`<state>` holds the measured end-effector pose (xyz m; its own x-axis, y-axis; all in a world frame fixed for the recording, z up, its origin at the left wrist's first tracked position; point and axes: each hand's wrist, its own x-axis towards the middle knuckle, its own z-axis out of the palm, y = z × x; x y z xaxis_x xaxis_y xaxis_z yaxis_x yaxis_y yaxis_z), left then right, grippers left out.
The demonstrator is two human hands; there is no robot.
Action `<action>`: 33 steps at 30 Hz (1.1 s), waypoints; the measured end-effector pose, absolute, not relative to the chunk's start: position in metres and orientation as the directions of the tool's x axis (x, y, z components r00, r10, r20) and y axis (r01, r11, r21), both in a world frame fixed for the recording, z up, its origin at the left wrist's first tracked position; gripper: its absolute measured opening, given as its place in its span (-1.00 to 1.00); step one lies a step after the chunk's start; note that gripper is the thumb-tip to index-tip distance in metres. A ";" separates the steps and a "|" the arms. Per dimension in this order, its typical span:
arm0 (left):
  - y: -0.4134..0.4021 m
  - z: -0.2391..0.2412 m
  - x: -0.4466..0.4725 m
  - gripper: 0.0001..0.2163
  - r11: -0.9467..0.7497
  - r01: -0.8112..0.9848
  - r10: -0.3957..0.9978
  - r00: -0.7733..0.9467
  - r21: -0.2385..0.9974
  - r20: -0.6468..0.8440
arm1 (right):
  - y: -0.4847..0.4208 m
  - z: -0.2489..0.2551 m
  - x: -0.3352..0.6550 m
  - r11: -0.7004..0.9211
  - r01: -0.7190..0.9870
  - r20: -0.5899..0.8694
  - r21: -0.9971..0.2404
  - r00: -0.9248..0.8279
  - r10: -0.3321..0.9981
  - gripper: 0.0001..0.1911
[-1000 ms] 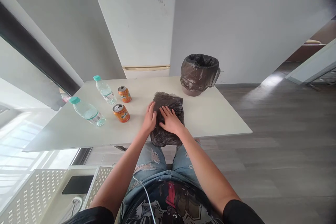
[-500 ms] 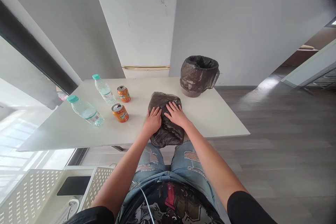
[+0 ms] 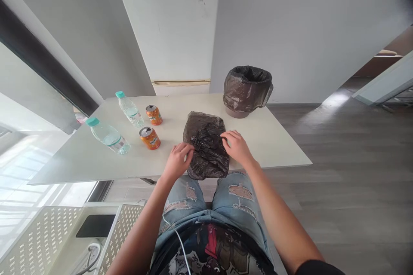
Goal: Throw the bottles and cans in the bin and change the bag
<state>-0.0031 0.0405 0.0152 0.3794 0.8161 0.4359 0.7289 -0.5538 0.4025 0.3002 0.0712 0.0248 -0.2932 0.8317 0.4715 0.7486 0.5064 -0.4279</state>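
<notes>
A dark, see-through garbage bag [image 3: 209, 154] lies crumpled on the white table [image 3: 174, 107], its near part hanging over the front edge. At the bag's left side is my left hand [image 3: 178, 161], fingers curled and closed on its edge. My right hand [image 3: 237, 146] is at the opposite side, thumb and fingers pinched at the bag's right edge. The bunched middle of the bag shows between the hands. What the fingertips grip is partly hidden.
Two clear bottles with teal caps, a near bottle [image 3: 109, 137] and a far bottle [image 3: 129, 109], stand left of two orange cans, a near can [image 3: 150, 139] and a far can [image 3: 154, 116]. A bin lined with a dark bag [image 3: 247, 92] stands at the back right. A perforated cart [image 3: 51, 232] is lower left.
My hands were lying flat with spread fingers on top of the bag. They have moved apart to its left and right sides, and the fingers have curled in.
</notes>
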 end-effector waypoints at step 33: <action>-0.025 0.044 -0.027 -0.90 -0.261 0.470 0.956 0.008 0.843 0.292 | -0.039 0.008 0.297 0.546 0.293 0.359 -0.785 -0.503 0.786 -0.23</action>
<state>-0.0267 -0.0246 0.0440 0.0076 0.9565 0.2918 0.4696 -0.2610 0.8434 0.2969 -0.0392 0.0075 -0.5029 0.7861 0.3594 0.2929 0.5462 -0.7848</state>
